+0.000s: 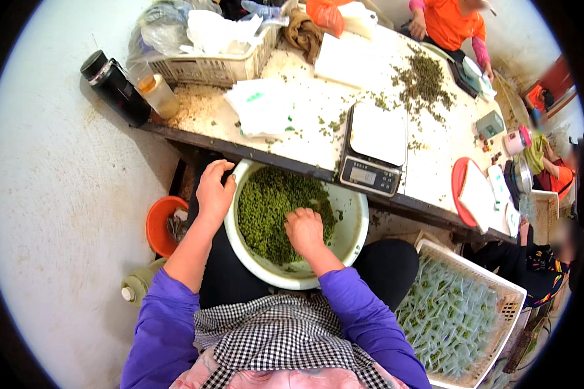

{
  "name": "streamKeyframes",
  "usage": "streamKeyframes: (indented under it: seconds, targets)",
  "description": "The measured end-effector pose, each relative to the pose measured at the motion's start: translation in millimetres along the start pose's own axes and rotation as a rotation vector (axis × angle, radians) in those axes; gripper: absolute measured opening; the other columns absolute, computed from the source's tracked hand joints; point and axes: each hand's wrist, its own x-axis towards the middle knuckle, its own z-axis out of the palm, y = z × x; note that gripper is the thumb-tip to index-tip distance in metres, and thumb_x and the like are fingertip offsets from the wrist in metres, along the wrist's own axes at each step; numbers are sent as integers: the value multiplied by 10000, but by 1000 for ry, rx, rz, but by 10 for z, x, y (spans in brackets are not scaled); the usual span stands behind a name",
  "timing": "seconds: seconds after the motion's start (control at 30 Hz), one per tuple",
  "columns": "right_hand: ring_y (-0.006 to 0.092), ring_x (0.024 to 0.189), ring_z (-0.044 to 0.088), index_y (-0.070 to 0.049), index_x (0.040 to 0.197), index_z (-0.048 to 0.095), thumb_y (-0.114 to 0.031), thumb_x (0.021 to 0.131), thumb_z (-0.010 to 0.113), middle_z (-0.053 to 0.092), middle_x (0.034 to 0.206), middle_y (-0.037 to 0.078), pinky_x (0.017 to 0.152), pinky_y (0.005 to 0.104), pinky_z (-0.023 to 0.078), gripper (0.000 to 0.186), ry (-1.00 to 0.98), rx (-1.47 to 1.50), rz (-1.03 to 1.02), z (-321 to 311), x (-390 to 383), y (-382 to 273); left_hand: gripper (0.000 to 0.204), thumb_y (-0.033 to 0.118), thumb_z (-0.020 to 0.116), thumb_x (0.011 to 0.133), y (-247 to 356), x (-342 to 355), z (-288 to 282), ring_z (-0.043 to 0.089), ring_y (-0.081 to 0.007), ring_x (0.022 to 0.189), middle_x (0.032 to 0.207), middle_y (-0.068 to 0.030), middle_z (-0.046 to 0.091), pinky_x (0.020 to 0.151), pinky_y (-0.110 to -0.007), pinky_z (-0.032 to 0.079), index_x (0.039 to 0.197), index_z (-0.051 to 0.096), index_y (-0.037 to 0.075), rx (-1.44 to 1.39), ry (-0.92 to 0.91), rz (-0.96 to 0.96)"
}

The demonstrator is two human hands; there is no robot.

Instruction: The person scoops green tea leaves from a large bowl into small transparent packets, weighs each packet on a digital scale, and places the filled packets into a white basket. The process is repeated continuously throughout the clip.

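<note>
A large pale green-white basin (357,228) sits between my knees, heaped with small green pellets (263,217) that look like rolled tea leaves; their exact kind I cannot make out. My right hand (304,230) is inside it, fingers curled down into the pellets with the tips partly hidden. Beside the basin's left rim, my left hand (215,188) hangs with bent fingers apart and nothing in them. Just beyond the basin, a digital scale (372,175) with a white tray (377,134) stands at the table's near edge.
On the table (194,126) are white packets (261,107), a crate (204,70), a black flask (115,89) and a dark loose pile (425,81). An orange bucket (157,227) stands left. At right, a crate (505,292) holds many small clear bags (444,314). Other people sit around the table.
</note>
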Motion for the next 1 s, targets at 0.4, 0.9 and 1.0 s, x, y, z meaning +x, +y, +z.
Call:
streamKeyframes:
  seconds: [0.4, 0.9, 1.0]
  targets:
    - [295, 796, 671, -45, 920, 693, -15, 775, 692, 698, 858, 109, 698, 382, 550, 147, 487, 475, -244, -1001, 706, -106, 246, 92, 752, 718, 604, 1002, 266, 587, -307, 887, 952, -92, 617, 765, -412, 507, 954, 694, 53, 183, 131, 465]
    - [335, 1342, 349, -55, 1195, 595, -305, 723, 796, 483, 1374, 131, 1082, 497, 208, 571, 733, 205, 123, -1188, 1830, 1, 136, 2, 740, 790, 819, 1020, 275, 569, -97, 687, 828, -40, 648, 624, -262, 472, 766, 607, 20, -531, 1, -12]
    - [306, 1285, 434, -67, 1224, 574, -268, 753, 771, 552, 1299, 117, 1071, 474, 240, 548, 852, 280, 140, -1283, 1706, -114, 138, -24, 718, 769, 889, 879, 364, 595, -139, 695, 906, -67, 661, 632, -280, 486, 774, 589, 24, -574, 128, 69]
